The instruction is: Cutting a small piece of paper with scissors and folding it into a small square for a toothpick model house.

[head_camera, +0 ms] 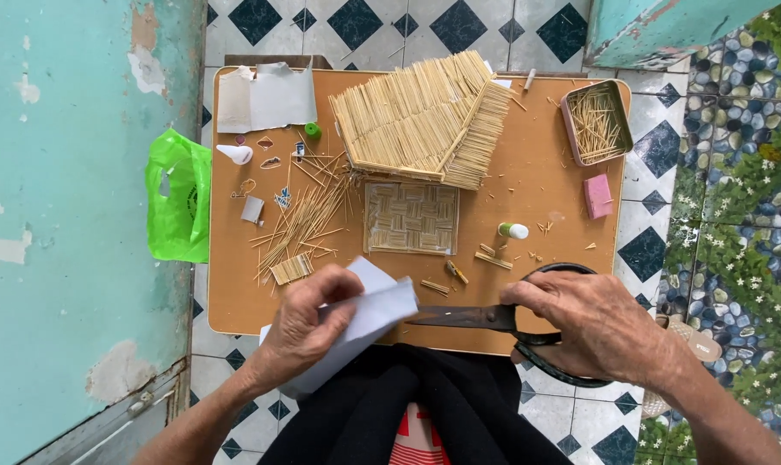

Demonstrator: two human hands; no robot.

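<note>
Two grips: right hand (593, 323) holds scissors (502, 320) lying crosswise, blades pointing left into paper (369, 323) clasped by left hand (308, 327).

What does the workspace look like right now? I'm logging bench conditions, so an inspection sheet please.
Surface: orange board over tiled floor.
Job's things: white paper in left hand; black scissors in right hand, blades at the paper.
Clutter: stick-built roof, woven square panel, loose sticks, tin of sticks, pink block.
Grippers: both hands closed on their things.
Cables: nothing seen.
Surroundings: green bag, peeling teal wall.
</note>
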